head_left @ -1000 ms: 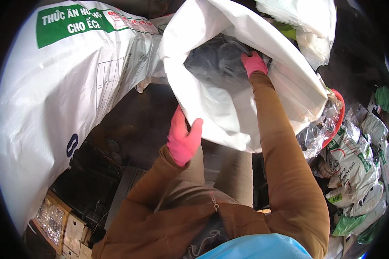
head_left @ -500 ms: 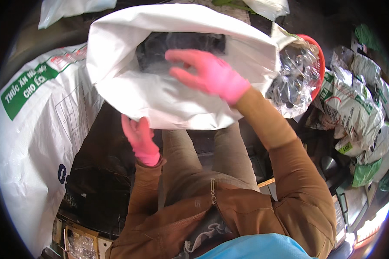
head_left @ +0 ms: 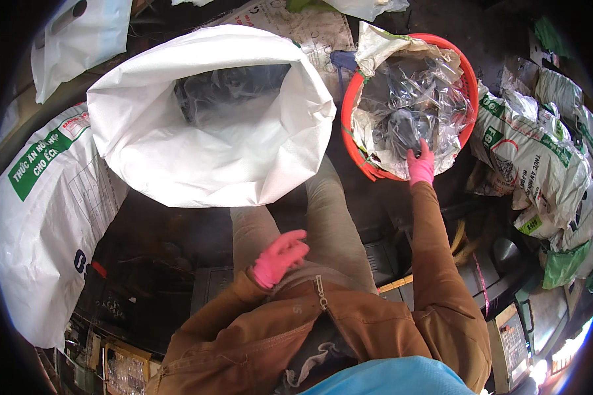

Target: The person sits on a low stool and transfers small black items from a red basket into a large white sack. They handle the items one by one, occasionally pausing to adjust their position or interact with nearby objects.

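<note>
At the basket [head_left: 471, 92], the outstretched right hand [head_left: 421, 166] pinches dark plastic [head_left: 407, 129]; the left hand [head_left: 280, 259] curls loosely.

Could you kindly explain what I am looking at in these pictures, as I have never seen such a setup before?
There is no robot here: a person works with a left hand and a right hand, both in pink gloves. The view looks down from the left one of two wide fisheye cameras worn on the head, so straight edges bend. Ahead are an open white sack with dark contents and, to its right, a red basket holding dark items in clear plastic. The right hand's fingers touch these items; whether they grip one is unclear. The left hand appears empty, over the lap.
</note>
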`<move>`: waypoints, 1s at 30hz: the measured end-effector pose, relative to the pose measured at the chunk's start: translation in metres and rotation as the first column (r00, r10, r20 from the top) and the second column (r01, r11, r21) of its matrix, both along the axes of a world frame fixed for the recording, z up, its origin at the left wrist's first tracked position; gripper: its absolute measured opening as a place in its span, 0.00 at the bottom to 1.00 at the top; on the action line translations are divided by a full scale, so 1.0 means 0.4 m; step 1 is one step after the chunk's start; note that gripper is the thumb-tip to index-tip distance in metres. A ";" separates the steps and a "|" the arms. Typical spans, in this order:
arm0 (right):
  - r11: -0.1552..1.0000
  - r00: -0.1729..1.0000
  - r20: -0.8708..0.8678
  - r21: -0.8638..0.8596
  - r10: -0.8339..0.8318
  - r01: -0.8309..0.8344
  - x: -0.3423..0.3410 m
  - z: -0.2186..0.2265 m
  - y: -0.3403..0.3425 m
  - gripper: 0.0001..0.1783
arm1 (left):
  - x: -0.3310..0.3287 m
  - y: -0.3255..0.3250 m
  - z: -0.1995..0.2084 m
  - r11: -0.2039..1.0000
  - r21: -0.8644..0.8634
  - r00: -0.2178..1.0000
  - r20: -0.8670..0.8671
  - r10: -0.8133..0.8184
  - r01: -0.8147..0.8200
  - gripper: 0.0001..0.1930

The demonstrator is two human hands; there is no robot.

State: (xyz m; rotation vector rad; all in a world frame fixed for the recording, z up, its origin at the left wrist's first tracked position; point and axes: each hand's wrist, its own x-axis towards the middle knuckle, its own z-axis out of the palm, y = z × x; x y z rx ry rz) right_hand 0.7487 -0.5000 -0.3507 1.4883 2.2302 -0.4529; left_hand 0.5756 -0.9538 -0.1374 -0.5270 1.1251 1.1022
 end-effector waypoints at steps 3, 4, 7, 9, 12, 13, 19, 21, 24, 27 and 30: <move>0.950 0.903 -0.331 -0.234 -0.276 0.205 -0.034 0.169 0.011 0.30 | 0.001 0.086 -0.009 0.959 0.252 0.976 -0.206 -0.075 0.127 0.35; 0.934 0.858 -0.402 -0.284 -0.320 0.216 -0.058 0.257 0.015 0.29 | -0.020 0.128 -0.023 0.931 0.315 0.947 -0.313 -0.079 0.182 0.37; 0.804 0.718 -0.457 -0.544 -0.525 0.241 -0.157 0.500 -0.022 0.23 | -0.087 0.290 -0.023 0.947 0.185 0.592 -0.806 -0.008 0.264 0.45; 0.813 0.770 -0.451 -0.564 -0.452 0.147 -0.280 0.658 -0.135 0.19 | -0.175 0.386 0.005 0.903 0.373 0.677 -0.723 0.139 0.212 0.40; 0.712 0.728 -0.538 -0.695 -0.424 -0.100 -0.378 0.800 -0.220 0.47 | -0.238 0.366 0.047 0.918 0.381 0.744 -0.644 0.179 0.108 0.22; 0.629 0.561 -0.645 -0.733 -0.520 -0.259 -0.393 0.820 -0.217 0.57 | -0.255 0.322 0.032 0.901 0.404 0.673 -0.711 0.202 0.157 0.17; 0.159 -0.131 -0.565 0.435 0.815 -0.886 -0.552 0.796 -0.308 0.27 | -0.352 0.108 0.066 0.844 0.535 0.788 -0.502 0.355 -0.039 0.17; 0.176 -0.132 -0.550 0.471 0.824 -0.864 -0.630 0.780 -0.369 0.28 | -0.343 0.039 0.046 0.840 0.499 0.842 -0.342 0.417 -0.213 0.22; 0.186 -0.016 -0.469 0.381 0.883 -0.905 -0.759 0.729 -0.439 0.36 | -0.431 -0.087 0.084 0.973 0.214 0.544 -0.829 0.133 0.088 0.26; 0.201 0.063 -0.462 0.256 0.885 -0.945 -0.878 0.623 -0.573 0.34 | -0.478 -0.187 0.054 0.688 -0.589 -0.271 -0.807 -0.524 0.424 0.26; 0.102 -0.021 -0.570 0.183 0.821 -0.978 -0.964 0.456 -0.771 0.35 | -0.390 -0.247 -0.082 0.313 -0.746 -0.438 -0.618 -0.653 0.587 0.12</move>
